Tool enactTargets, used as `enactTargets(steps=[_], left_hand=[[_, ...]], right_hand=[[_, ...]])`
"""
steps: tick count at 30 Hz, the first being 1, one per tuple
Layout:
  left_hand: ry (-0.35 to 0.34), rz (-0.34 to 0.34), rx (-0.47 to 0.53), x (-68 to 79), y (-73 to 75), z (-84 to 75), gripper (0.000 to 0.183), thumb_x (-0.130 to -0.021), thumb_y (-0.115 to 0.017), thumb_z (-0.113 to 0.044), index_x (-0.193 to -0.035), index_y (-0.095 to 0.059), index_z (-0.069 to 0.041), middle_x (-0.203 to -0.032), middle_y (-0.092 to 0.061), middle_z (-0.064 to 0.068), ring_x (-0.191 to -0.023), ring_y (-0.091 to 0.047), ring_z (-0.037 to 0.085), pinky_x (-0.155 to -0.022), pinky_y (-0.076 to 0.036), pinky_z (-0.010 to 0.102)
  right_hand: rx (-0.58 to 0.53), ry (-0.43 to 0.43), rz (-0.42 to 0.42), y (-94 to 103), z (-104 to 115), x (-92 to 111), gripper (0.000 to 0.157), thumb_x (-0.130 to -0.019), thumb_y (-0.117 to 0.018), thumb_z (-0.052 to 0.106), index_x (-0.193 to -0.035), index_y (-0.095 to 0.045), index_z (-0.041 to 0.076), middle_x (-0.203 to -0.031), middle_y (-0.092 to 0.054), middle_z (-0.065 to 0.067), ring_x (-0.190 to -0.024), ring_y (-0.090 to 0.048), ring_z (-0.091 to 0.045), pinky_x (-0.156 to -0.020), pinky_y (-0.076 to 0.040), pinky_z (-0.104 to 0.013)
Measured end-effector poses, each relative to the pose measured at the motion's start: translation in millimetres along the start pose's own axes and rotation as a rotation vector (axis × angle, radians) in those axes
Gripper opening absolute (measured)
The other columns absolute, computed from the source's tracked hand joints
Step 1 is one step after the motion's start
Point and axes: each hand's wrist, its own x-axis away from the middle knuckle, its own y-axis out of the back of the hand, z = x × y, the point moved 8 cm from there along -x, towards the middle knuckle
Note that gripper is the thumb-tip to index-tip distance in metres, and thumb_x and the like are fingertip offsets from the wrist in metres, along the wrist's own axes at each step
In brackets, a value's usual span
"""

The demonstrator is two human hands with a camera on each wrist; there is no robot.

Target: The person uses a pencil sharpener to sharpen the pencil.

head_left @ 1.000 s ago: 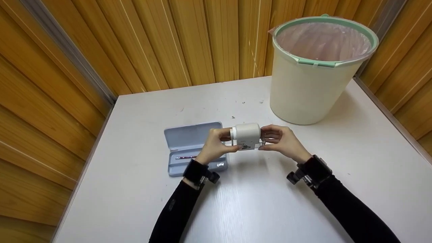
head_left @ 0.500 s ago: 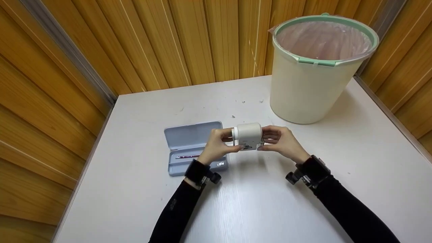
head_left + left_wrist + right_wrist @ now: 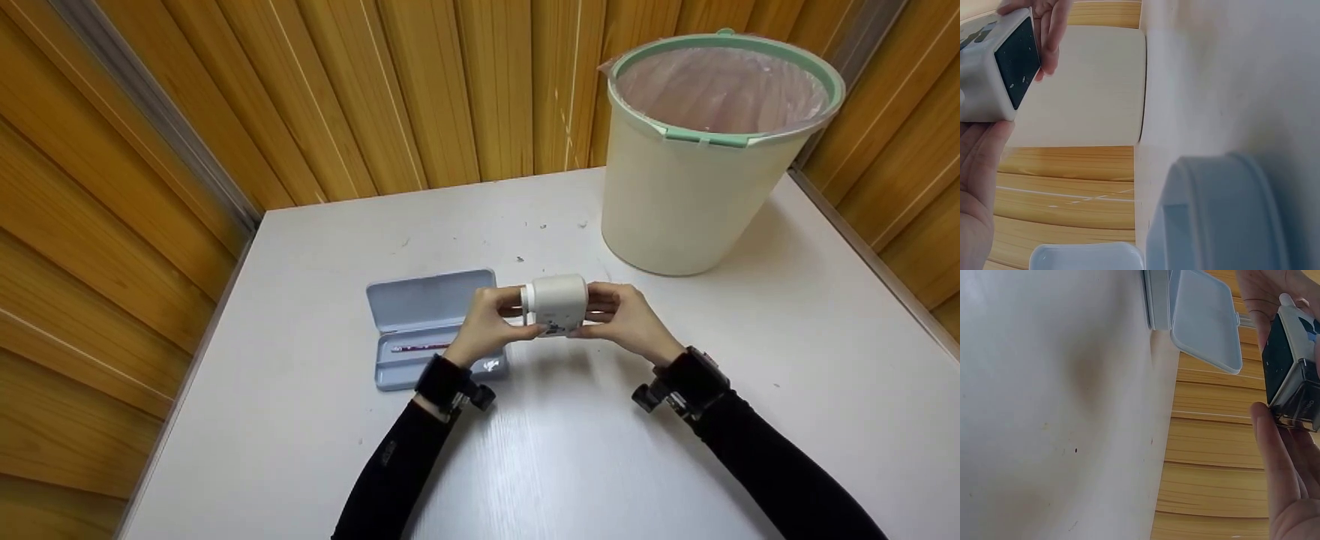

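Note:
A white desk pencil sharpener [image 3: 561,301] with a small printed picture is held up over the white table between both hands. My left hand [image 3: 486,326] grips its left end, thumb on the printed side and fingers behind. At the other end, my right hand [image 3: 628,321] holds it between thumb and fingers. The right wrist view shows the sharpener's clear shavings drawer [image 3: 1303,396] at that hand's fingertips. Its dark base [image 3: 1019,61] faces the left wrist camera. Behind the left hand lies a light-blue pencil case [image 3: 431,300], lid open, with a patterned pencil [image 3: 420,347] inside, partly hidden.
A tall cream bin [image 3: 675,202] with a green rim and a pink liner stands at the back right. Small crumbs [image 3: 520,259] are scattered on the table [image 3: 315,420] beyond the sharpener. Wood-look panels [image 3: 480,90] wall the back and sides.
The clear drawer, which stuck out at the sharpener's right end, has gone in against the body. The left hand and sharpener have shifted slightly right, closing the gap to the right hand.

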Motion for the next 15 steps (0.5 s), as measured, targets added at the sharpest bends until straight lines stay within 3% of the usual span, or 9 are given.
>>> enactTargets(steps=[6, 11, 15], left_hand=[[-0.019, 0.014, -0.015, -0.7, -1.3, -2.1, 0.044, -0.074, -0.08, 0.003, -0.115, -0.066, 0.01, -0.111, -0.07, 0.026, -0.104, -0.07, 0.038, -0.088, -0.057, 0.035], [-0.024, 0.018, -0.005, -0.7, -1.5, -2.0, 0.045, -0.074, -0.081, 0.001, -0.116, -0.067, 0.007, -0.112, -0.071, 0.023, -0.104, -0.071, 0.034, -0.088, -0.057, 0.033], [-0.027, 0.03, -0.018, -0.5, -3.5, -1.0, 0.046, -0.074, -0.083, -0.005, -0.117, -0.068, 0.003, -0.112, -0.072, 0.019, -0.103, -0.072, 0.028, -0.088, -0.057, 0.027]], right_hand=[[0.038, -0.001, 0.007, 0.3, 0.9, 0.0, 0.06, -0.072, -0.085, 0.002, -0.127, -0.06, -0.003, -0.122, -0.066, -0.021, -0.109, -0.069, -0.025, -0.091, -0.055, -0.029], [0.089, 0.061, 0.015, 0.0, 11.6, 0.5, 0.067, -0.069, -0.086, 0.003, -0.13, -0.056, 0.0, -0.125, -0.061, -0.013, -0.116, -0.061, -0.018, -0.101, -0.05, -0.032], [0.08, 0.111, -0.01, -0.9, 21.3, 0.7, 0.069, -0.07, -0.087, 0.005, -0.131, -0.055, 0.003, -0.125, -0.06, -0.008, -0.112, -0.059, -0.013, -0.099, -0.051, -0.03]])
